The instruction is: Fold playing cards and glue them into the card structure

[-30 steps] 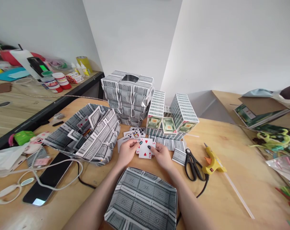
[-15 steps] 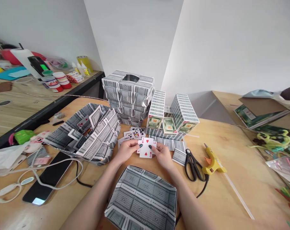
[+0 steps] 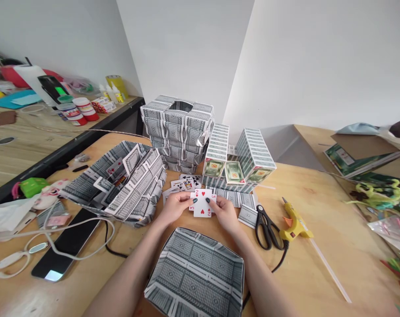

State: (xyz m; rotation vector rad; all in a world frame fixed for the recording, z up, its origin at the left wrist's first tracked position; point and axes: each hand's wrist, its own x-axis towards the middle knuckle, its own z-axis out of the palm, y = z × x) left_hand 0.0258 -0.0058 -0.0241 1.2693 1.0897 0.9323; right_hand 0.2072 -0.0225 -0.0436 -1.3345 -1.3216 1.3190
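Note:
Both hands pinch a small set of playing cards point(image 3: 203, 208), the two of hearts in front and a red three sticking out behind it at the sides. My left hand point(image 3: 177, 207) grips the left edge with its thumb on the face. On the right edge, my right hand point(image 3: 225, 212) does the same. Below my hands lies an open tray made of playing cards point(image 3: 193, 268), patterned backs showing. Loose face-up cards point(image 3: 181, 184) lie just beyond my left hand. More cards, face down point(image 3: 247, 215), rest to the right of my right hand.
A larger card-built basket point(image 3: 130, 189) holding folded cards stands left; a tall card-built box point(image 3: 178, 132) is behind. Stacked card packs point(image 3: 255, 154) stand back right. Black scissors point(image 3: 268, 229) and a yellow glue gun point(image 3: 294, 222) lie right. A phone point(image 3: 66, 246) and white cable lie left.
The front card has shifted very slightly against the one behind it, whose left corner shows more. Both hands keep their hold in nearly the same place.

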